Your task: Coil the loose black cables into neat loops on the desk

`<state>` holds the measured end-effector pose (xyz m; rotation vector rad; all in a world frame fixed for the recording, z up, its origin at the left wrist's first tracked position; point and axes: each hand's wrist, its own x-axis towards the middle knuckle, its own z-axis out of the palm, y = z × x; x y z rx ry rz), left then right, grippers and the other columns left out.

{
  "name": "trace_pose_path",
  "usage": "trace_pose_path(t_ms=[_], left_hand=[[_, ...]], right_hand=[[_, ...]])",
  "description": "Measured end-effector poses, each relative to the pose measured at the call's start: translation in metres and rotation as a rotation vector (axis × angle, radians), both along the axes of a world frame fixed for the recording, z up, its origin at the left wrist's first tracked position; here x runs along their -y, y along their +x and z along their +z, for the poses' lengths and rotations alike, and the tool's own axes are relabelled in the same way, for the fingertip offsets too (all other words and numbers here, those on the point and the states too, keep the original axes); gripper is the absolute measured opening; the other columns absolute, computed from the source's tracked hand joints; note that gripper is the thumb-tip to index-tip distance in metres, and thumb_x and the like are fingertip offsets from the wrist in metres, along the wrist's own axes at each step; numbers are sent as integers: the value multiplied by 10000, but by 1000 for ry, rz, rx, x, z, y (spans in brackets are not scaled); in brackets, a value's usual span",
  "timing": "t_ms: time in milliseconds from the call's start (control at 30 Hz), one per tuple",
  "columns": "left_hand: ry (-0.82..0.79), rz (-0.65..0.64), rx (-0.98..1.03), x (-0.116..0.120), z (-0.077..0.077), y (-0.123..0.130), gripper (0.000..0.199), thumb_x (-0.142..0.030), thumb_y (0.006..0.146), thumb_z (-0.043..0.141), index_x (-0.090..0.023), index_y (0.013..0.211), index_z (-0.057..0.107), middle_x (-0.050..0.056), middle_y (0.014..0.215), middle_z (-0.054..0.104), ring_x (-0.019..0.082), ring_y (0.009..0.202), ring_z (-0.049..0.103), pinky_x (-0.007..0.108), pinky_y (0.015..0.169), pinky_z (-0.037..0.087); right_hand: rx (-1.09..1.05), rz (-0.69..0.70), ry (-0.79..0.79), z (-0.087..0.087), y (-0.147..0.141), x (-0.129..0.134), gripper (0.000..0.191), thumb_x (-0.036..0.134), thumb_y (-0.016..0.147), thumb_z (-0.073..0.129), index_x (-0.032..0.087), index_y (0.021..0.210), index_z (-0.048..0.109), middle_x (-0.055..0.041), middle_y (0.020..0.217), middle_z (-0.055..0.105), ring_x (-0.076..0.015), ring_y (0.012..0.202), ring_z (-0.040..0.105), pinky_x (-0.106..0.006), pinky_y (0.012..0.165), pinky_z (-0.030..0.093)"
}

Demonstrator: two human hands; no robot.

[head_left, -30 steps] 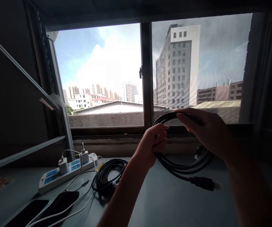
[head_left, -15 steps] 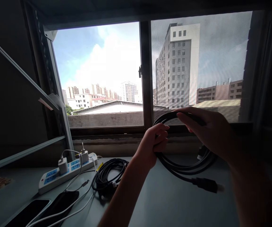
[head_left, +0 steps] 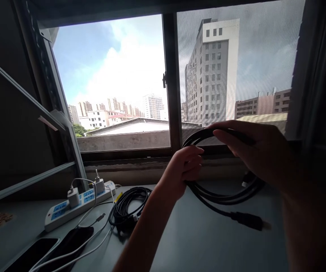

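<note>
A black cable (head_left: 222, 199) is wound in a loose coil and held up above the table. My left hand (head_left: 183, 170) is closed round the left side of the coil, its fingers curled. At the top right, my right hand (head_left: 253, 145) pinches the loops between thumb and fingers. One cable plug (head_left: 249, 221), black with a blurred pale tip, hangs below the coil, pointing right. Under my right hand the other connector (head_left: 246, 179) shows against the loops. The right side of the coil is partly hidden by that hand and by shadow.
On the table (head_left: 197, 245), a second coiled black cable (head_left: 129, 206) lies left of my left forearm. A white power strip (head_left: 79, 206) holds two chargers with white cables. Two dark phones (head_left: 34, 253) lie in front. Behind are a metal rack post (head_left: 63, 109) and a window (head_left: 172, 113).
The view has shifted slightly. My right hand has moved a little to the right along with the coil's right side, so the coil looks slightly wider. Both hands keep their hold.
</note>
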<state>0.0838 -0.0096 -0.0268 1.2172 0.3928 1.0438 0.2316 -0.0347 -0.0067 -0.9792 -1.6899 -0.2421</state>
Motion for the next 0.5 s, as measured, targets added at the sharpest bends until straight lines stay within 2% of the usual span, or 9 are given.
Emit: trace_pose_path(t_ms=[100, 200, 500], left_hand=[[61, 79, -16, 6, 9, -11, 416, -123, 722, 483, -183, 460, 165, -88, 387, 106, 17, 313, 114, 214, 348, 59], [89, 104, -24, 7, 12, -15, 421, -120, 718, 489, -184, 458, 164, -87, 391, 102, 16, 313, 114, 219, 347, 59], [81, 71, -17, 4, 5, -4, 414, -150, 724, 488, -182, 481, 155, -87, 409, 105, 11, 321, 122, 220, 355, 70]], right_hand=[[-40, 11, 32, 1, -13, 9, 264, 396, 789, 509, 241, 935, 665, 43, 458, 497, -61, 371, 404, -209, 402, 326], [-52, -5, 44, 1, -19, 14, 252, 380, 790, 513, 246, 942, 662, 36, 487, 517, -69, 397, 431, -212, 420, 343], [-27, 18, 16, 0, -6, 6, 300, 448, 784, 493, 243, 919, 664, 27, 480, 506, -72, 371, 404, -211, 358, 306]])
